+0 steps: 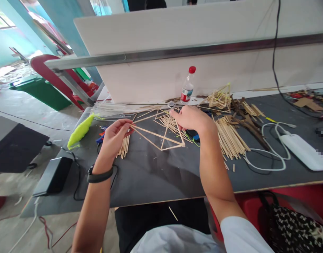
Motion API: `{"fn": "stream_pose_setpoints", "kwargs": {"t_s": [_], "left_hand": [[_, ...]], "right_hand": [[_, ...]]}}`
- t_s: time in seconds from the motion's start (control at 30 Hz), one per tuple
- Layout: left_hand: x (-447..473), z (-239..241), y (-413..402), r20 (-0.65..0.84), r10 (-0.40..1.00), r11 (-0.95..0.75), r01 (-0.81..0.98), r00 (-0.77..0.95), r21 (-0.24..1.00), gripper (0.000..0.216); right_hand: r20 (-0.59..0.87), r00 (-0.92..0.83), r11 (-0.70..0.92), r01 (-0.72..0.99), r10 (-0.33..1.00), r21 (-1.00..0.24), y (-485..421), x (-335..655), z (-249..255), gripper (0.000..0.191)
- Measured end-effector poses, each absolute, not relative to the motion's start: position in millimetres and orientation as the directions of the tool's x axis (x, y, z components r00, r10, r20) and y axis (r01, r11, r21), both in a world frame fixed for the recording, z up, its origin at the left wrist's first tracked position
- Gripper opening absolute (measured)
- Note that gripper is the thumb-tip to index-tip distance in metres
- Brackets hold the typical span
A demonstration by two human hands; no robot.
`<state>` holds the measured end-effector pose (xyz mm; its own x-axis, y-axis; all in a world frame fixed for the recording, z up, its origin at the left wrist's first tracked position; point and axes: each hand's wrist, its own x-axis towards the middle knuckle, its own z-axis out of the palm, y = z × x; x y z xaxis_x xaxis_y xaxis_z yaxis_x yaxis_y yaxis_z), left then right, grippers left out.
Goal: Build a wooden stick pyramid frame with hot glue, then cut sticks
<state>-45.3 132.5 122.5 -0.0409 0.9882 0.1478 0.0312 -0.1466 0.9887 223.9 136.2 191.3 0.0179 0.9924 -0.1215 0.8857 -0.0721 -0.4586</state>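
Note:
A frame of thin wooden sticks [161, 137], shaped like a pyramid, stands on the dark worktop [156, 175]. My left hand [114, 135] pinches the frame's left corner. My right hand [191, 118] is closed on the top of the frame where the sticks meet. A black band sits on my left wrist. Loose sticks [231, 137] lie in a pile just right of my right forearm, and a smaller bundle [124, 147] lies under my left hand.
A clear bottle with a red cap [188, 86] stands at the white back board. Finished stick frames [219, 97] lie behind the pile. A white power bank and cable [301, 149] are at right, a yellow-green glue gun [81, 130] and black box [54, 175] at left.

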Motion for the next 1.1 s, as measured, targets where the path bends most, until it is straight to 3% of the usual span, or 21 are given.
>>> {"fn": "stream_pose_setpoints", "kwargs": {"t_s": [0.37,0.47,0.57,0.67,0.77,0.83,0.9,1.1], "left_hand": [[-56.1,102.8,142.7,0.163,0.984,-0.165,-0.012,-0.069,0.986,0.044],[-59.5,97.5,147.9,0.205,0.977,-0.201,0.057,-0.065,0.978,0.052],[-82.3,96.0,154.1,0.237,0.970,-0.217,0.258,-0.047,0.941,0.055],[-128.9,95.9,164.3,0.311,0.945,-0.177,0.643,-0.100,0.745,0.041],[-178.7,91.1,177.1,0.226,0.947,0.097,0.874,-0.228,0.476,0.038],[-200.7,83.8,184.8,0.080,0.975,0.171,0.928,-0.208,0.332,0.043],[-210.7,74.5,190.6,-0.001,0.990,0.140,0.958,-0.144,0.252,0.049],[-202.3,59.5,201.9,-0.044,0.989,0.149,0.973,-0.143,0.176,0.055]], "right_hand": [[-0.124,-0.092,0.009,0.834,0.988,-0.552,157.6,211.3,179.7,0.039],[-0.140,-0.087,0.002,0.854,0.986,-0.521,160.5,212.5,179.3,0.032],[-0.213,-0.064,-0.049,0.872,0.975,-0.487,160.2,213.6,179.5,0.032],[-0.224,-0.046,-0.063,0.886,0.974,-0.459,160.8,214.3,178.2,0.028],[-0.226,-0.035,-0.066,0.904,0.973,-0.422,163.0,215.8,175.7,0.026],[-0.224,-0.028,-0.063,0.919,0.974,-0.390,164.0,217.5,174.8,0.027],[-0.215,-0.020,-0.063,0.927,0.976,-0.369,163.9,219.6,174.9,0.028],[-0.224,-0.002,-0.081,0.930,0.975,-0.359,160.8,224.7,177.3,0.027]]}}
